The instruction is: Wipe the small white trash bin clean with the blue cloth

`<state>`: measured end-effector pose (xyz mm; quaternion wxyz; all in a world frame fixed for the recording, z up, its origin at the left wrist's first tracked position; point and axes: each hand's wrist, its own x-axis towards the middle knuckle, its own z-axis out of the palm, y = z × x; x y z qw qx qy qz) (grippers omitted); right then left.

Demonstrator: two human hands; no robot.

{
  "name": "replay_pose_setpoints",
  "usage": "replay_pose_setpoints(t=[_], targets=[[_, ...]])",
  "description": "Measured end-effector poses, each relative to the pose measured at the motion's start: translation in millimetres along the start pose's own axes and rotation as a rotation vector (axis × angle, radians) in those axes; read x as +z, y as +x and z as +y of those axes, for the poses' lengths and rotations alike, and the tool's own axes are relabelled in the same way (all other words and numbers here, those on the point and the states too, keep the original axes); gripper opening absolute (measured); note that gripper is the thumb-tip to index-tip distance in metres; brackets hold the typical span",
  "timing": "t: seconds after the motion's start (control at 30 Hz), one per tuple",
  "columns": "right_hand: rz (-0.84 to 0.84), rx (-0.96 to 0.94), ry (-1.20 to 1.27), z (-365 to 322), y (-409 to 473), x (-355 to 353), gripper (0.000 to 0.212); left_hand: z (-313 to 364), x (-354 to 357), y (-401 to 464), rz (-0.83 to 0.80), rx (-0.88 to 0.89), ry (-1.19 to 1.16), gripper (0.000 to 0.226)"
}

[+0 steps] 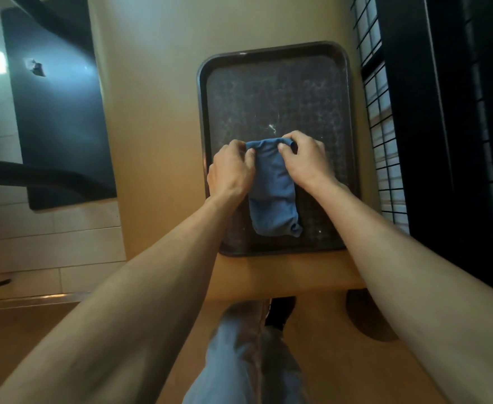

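A tan tabletop (157, 141) carries a dark tray (277, 68); on it lies the blue cloth (271, 188), its far edge pinched by the left hand (230, 170) and right hand (306, 161); no white bin shows, so wiping seemingly remains undone.

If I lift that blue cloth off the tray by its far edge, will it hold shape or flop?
Probably flop: the blue cloth lies creased and bunched on the tray. It looks thin, so likely light. The left hand and right hand pinch its far edge, which puckers easily.
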<state>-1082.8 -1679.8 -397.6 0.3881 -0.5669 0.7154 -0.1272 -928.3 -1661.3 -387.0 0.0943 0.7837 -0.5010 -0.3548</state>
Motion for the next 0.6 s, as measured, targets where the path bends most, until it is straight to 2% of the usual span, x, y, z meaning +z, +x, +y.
replay_pose_setpoints(t=[0.2,0.37,0.6], targets=[[-0.057,0.066,-0.121,-4,-15,-2,0.050,-6,-7,-16,-0.122,-0.031,-0.031,0.039],[-0.086,0.088,-0.113,-4,-51,-11,0.074,-16,-16,-53,-0.167,0.005,0.006,0.045],[-0.103,0.032,-0.130,-9,-114,-27,0.068,-28,-29,-125,-0.105,0.031,0.016,0.051]])
